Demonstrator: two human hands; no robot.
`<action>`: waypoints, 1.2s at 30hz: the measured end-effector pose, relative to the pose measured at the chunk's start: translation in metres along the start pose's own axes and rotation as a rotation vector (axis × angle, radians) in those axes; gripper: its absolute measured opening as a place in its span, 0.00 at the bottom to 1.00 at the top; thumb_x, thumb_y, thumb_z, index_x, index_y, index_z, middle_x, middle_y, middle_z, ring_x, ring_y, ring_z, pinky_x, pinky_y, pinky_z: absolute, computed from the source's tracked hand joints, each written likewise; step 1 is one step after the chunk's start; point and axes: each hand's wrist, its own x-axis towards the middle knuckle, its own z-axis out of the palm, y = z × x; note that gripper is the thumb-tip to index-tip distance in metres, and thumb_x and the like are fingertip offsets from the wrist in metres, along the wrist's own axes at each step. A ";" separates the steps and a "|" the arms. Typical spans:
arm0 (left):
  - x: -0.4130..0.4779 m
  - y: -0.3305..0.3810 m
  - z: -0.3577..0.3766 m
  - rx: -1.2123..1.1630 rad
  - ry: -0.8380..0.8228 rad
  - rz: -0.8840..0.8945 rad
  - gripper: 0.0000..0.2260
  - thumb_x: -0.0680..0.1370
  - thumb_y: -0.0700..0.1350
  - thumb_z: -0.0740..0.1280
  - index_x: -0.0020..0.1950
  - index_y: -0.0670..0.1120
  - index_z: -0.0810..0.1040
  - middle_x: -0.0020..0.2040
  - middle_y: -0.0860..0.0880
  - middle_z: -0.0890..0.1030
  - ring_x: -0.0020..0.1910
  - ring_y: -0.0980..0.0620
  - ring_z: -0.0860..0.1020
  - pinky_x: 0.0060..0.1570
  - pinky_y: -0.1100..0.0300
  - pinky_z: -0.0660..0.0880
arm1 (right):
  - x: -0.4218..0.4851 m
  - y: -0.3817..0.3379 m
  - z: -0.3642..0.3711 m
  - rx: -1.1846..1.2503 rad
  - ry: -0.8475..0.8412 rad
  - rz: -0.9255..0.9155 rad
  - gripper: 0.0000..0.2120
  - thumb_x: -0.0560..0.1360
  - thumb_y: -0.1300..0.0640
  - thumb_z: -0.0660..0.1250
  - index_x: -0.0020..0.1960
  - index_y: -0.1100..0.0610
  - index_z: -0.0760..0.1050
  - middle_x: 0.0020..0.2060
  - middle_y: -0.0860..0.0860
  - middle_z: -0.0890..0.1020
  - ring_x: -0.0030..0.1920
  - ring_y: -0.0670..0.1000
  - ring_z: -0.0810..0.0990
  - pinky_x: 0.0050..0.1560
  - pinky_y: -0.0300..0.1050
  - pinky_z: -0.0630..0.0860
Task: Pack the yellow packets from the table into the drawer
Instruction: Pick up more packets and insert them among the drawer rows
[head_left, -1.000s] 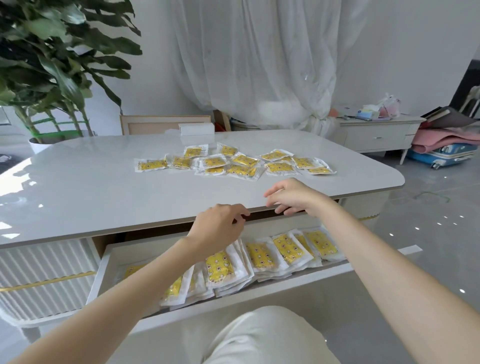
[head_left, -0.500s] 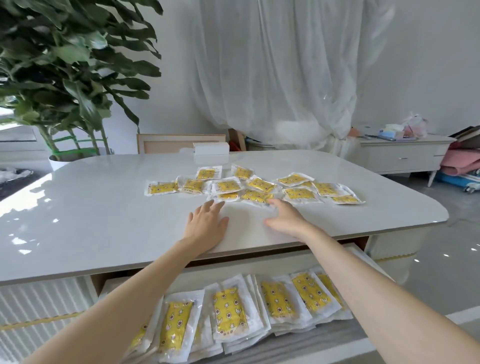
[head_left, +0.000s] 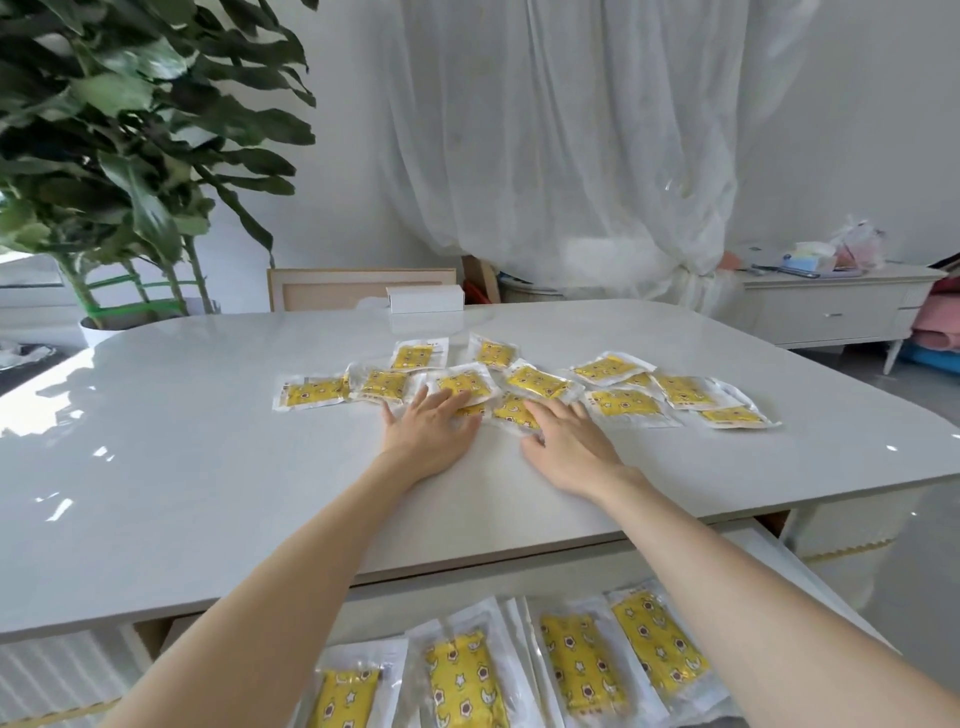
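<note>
Several yellow packets (head_left: 618, 402) in clear wrappers lie scattered across the middle of the white table (head_left: 182, 447). My left hand (head_left: 431, 428) lies flat with straight fingers touching the near edge of one packet (head_left: 465, 385). My right hand (head_left: 566, 441) reaches flat over another packet (head_left: 511, 410), its fingertips on it. Below the table's front edge the open drawer (head_left: 774, 540) holds several more yellow packets (head_left: 462, 675) side by side.
A small white box (head_left: 426, 299) stands at the table's far edge, with a chair back (head_left: 332, 288) behind it. A large leafy plant (head_left: 130, 156) fills the left. A white sideboard (head_left: 831, 312) stands at the right, curtains behind.
Both hands have moved from the drawer's front up over the table and forward to the packets. The view has tilted closer to the table.
</note>
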 end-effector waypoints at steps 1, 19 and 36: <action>-0.003 0.000 0.000 -0.020 0.026 -0.006 0.21 0.80 0.60 0.49 0.74 0.60 0.61 0.76 0.57 0.59 0.77 0.54 0.48 0.70 0.36 0.37 | -0.001 -0.002 -0.003 -0.026 -0.002 0.006 0.25 0.79 0.51 0.51 0.76 0.52 0.59 0.73 0.47 0.62 0.70 0.55 0.60 0.68 0.51 0.64; -0.034 0.003 -0.015 -0.499 0.255 -0.226 0.25 0.80 0.54 0.55 0.26 0.48 0.76 0.28 0.54 0.75 0.36 0.47 0.74 0.44 0.56 0.69 | -0.006 0.001 -0.033 0.364 -0.177 0.344 0.42 0.60 0.45 0.78 0.70 0.45 0.63 0.67 0.50 0.70 0.68 0.55 0.65 0.67 0.49 0.67; 0.010 0.020 0.002 -0.261 0.134 -0.347 0.50 0.62 0.69 0.70 0.76 0.52 0.53 0.70 0.48 0.69 0.72 0.44 0.61 0.68 0.50 0.57 | 0.015 0.041 -0.025 0.999 0.228 0.578 0.24 0.65 0.61 0.77 0.58 0.60 0.72 0.54 0.53 0.78 0.54 0.54 0.78 0.43 0.42 0.74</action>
